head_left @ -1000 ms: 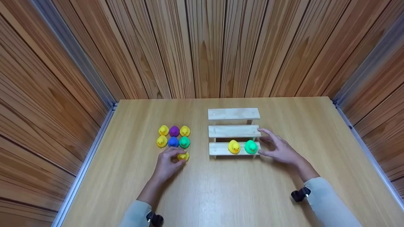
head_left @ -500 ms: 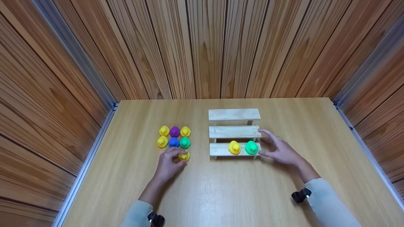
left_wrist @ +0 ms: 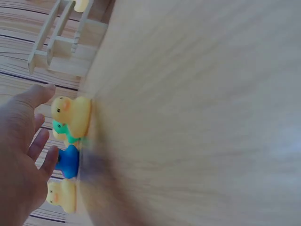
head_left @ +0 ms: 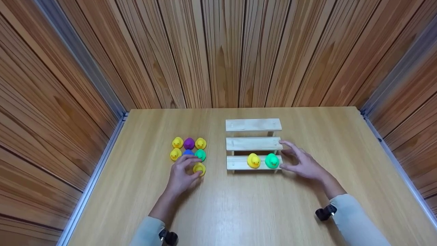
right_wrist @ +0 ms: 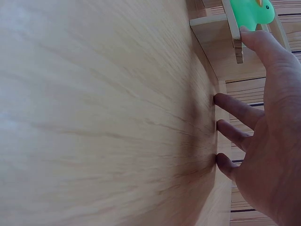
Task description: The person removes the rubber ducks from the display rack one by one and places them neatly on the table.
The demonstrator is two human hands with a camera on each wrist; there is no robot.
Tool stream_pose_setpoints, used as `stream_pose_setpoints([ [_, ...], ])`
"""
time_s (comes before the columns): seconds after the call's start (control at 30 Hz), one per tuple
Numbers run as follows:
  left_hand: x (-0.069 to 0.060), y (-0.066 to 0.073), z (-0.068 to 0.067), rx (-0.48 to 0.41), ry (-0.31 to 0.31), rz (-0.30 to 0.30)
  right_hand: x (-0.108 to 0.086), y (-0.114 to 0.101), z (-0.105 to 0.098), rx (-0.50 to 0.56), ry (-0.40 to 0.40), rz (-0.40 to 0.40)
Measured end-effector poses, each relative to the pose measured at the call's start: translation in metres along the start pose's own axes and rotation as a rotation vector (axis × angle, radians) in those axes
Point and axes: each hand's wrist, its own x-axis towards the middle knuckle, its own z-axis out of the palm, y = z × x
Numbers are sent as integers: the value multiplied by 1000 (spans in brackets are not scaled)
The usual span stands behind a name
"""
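Observation:
In the head view my left hand (head_left: 181, 174) is around a yellow rubber duck (head_left: 200, 168) on the table, thumb and index finger spread apart on either side of it. The left wrist view shows the thumb standing off that duck (left_wrist: 79, 115). My right hand (head_left: 303, 164) rests at the right end of a three-step wooden stand (head_left: 252, 144). Its thumb touches the lowest step beside a green duck (head_left: 272, 161), and the index finger reaches the middle step's end. Left of the green one, another yellow duck (head_left: 253, 161) sits on the lowest step.
Two rows of ducks stand beyond my left hand: a purple duck (head_left: 189, 143) between two yellow ones behind, then a yellow duck (head_left: 175, 154), a partly hidden blue duck (head_left: 188, 152) and a green duck (head_left: 200, 155). Wood-plank walls (head_left: 218, 51) enclose the table (head_left: 232, 208).
The left index finger has lifted away from the near yellow duck, so the gap to the thumb is wider and more of the duck shows. The right hand stays put.

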Motion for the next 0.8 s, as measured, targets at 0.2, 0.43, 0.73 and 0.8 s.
stream_pose_setpoints([
  [0.2, 1, 8, 7, 38, 23, 68, 0, 0, 0, -2, 15, -24],
  [0.43, 9, 23, 19, 15, 23, 99, 0, 1, 1, 4, 11, -8],
  [0.73, 22, 48, 41, -20, -17, 72, 1, 1, 1, 0, 7, -3],
  [0.8, 25, 53, 48, -30, -31, 71, 1, 1, 1, -1, 9, -5],
])
